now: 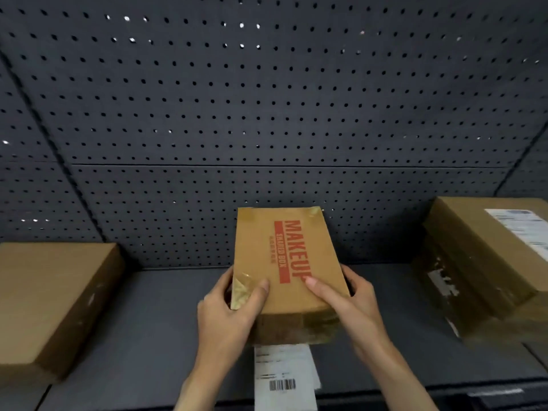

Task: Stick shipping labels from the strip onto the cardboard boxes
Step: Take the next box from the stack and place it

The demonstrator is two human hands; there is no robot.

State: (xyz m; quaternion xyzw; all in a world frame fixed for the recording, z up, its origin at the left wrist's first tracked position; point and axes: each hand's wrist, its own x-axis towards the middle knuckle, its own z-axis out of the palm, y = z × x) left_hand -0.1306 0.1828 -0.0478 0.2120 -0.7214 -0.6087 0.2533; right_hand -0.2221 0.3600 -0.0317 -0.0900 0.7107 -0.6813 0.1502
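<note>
Both hands grip one small cardboard box at lower centre of the frame — the left hand clamped on its near left corner, the right hand on its near right edge, thumbs pressed on top. Largest is the dark pegboard wall filling the upper frame, then the grey tabletop. A plain box sits at the left edge, a labelled box at the right. The held box, printed MAKEUP in red, carries no label yet. The label strip lies just below it — the step looks like positioning; next, peel a label.
</note>
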